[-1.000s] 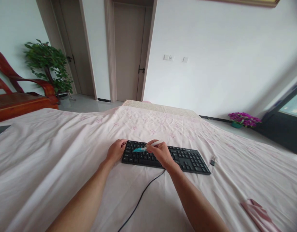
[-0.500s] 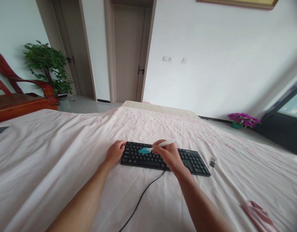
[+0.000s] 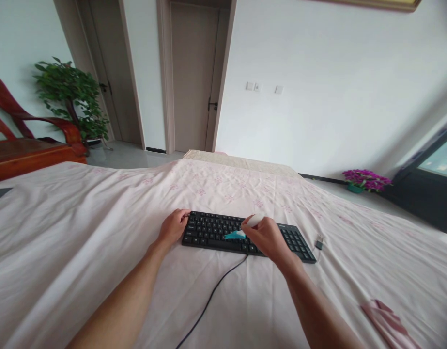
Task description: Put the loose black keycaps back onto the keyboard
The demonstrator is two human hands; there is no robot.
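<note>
A black keyboard (image 3: 216,229) lies on a pale pink sheet (image 3: 81,228) in front of me. My left hand (image 3: 173,227) grips the keyboard's left end, fingers curled over its edge. My right hand (image 3: 267,236) is closed round a small brush (image 3: 241,230) with a white handle and teal bristles. The bristles rest on the keys near the middle of the keyboard. The keyboard's black cable (image 3: 212,298) runs from its front edge toward me.
A USB plug (image 3: 319,243) lies on the sheet right of the keyboard. A folded pink cloth (image 3: 388,322) sits at the lower right. A red wooden chair (image 3: 30,145) and a potted plant (image 3: 72,94) stand at the left; purple flowers (image 3: 366,178) at the right wall.
My right hand has moved the brush rightward and nearer along the keys, from the left-centre to the middle. My left hand has stayed on the keyboard's left end.
</note>
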